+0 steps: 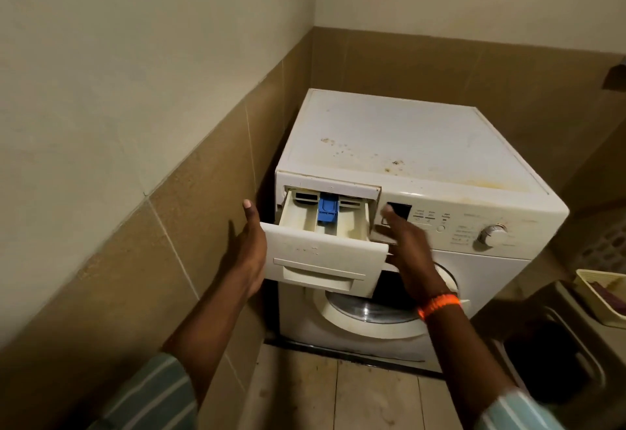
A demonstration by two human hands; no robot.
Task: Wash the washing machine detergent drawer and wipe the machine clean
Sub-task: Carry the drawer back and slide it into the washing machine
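Drawer looks light, stiff plastic; take both sides. Left hand at its left: fingers hidden, can't tell. Right hand at its right: fingers spread.

Worn on the head, wide-angle, looking forward and down. Near the washing machine, facing its top and front from above.

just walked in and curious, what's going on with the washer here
A person stands at a white washing machine in a tiled corner. Its detergent drawer is pulled well out but sits in its slot. The left hand is against the drawer's left end, thumb up; the right hand, blurred, reaches with straight fingers to its right side. The machine's top shows brown stains.
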